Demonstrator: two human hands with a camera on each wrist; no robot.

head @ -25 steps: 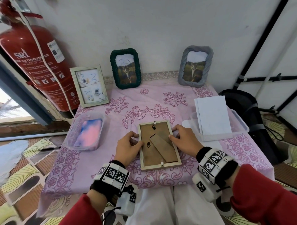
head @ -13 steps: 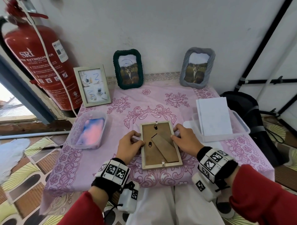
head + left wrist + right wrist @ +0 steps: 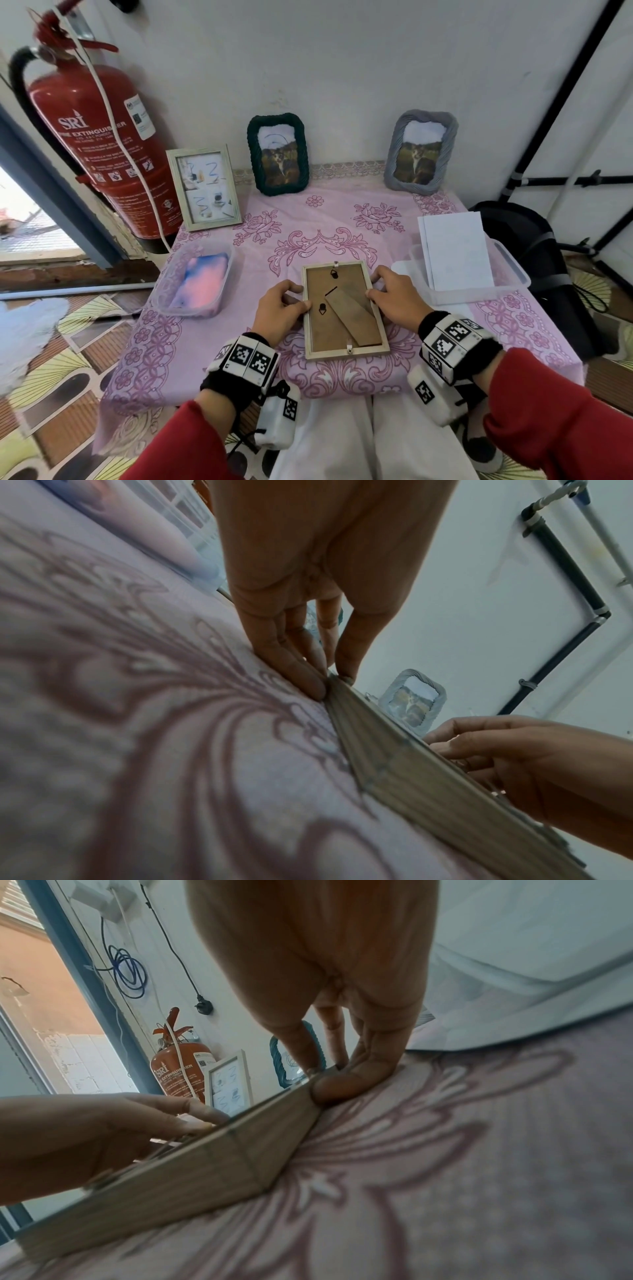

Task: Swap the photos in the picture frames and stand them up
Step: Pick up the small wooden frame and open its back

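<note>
A pale wooden picture frame [image 3: 320, 329] lies face down on the pink tablecloth [image 3: 329, 219], its brown backing and folded stand facing up. My left hand [image 3: 301, 298] pinches its left edge, thumb on top and fingers against the side [image 3: 325, 680]. My right hand [image 3: 375, 287] pinches the right edge the same way [image 3: 325, 1080]. At the back stand a white-framed picture [image 3: 204, 187], a green braided frame [image 3: 278, 155] and a grey braided frame [image 3: 420, 152], both with a cat photo.
A clear tub [image 3: 161, 291] at the left holds a pink and blue photo. Another clear tub [image 3: 513, 274] at the right holds white sheets. A red fire extinguisher [image 3: 96, 137] stands by the table's back left corner, and a black chair [image 3: 527, 246] stands to the right.
Both hands keep their hold on the frame's side edges and the frame stays flat in place. Only the head view has shifted slightly.
</note>
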